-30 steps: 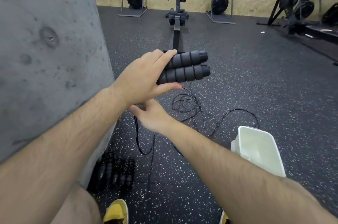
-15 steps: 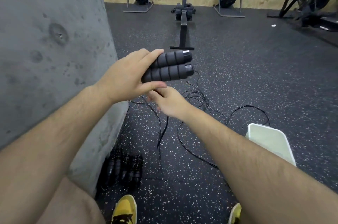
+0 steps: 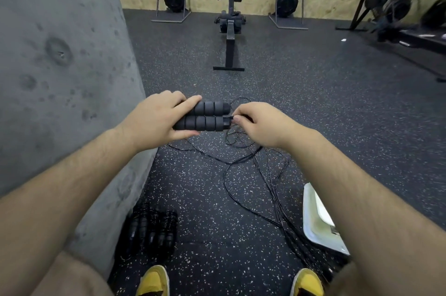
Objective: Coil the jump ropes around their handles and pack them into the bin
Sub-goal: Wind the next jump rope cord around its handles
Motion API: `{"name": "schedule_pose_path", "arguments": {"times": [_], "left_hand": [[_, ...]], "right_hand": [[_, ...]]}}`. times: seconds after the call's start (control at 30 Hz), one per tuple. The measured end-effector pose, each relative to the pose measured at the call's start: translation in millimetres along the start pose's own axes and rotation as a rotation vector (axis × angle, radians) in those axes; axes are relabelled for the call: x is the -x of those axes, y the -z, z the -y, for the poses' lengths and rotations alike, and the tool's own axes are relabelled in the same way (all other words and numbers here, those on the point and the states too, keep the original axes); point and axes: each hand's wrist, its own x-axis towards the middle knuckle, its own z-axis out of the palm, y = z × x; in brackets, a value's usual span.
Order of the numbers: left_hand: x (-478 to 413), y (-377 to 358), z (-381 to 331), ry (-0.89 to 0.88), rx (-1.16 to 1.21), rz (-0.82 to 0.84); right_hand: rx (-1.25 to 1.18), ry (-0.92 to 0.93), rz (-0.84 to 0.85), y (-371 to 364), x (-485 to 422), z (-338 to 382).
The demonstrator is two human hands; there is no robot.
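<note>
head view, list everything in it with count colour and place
floor: black, speckled
concrete wall: one, grey, left
jump rope handles: two, black foam, side by side, held up at centre
cord: black, loose, trailing from the handles across the floor
coiled ropes: black bundle, count unclear, floor by the concrete wall
bin: one, white, floor at right, partly hidden
rowing machines: at least three, black, one flat at centre, two upright at the back
shoes: two, yellow, bottom edge
left hand: grips both handles
right hand: pinches the cord at the lower handle's end
</note>
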Motion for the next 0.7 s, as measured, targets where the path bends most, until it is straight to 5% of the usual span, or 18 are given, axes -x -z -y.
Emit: {"name": "schedule_pose_path", "arguments": {"times": [0.3, 0.7], "left_hand": [[-13, -12, -27, -0.053, -0.017, 0.03], [-12, -13, -55, -0.081, 0.0, 0.042]], "right_hand": [[0.416, 0.07, -0.016, 12, 19, 0], [0.339, 0.021, -0.042, 25, 29, 3]]}}
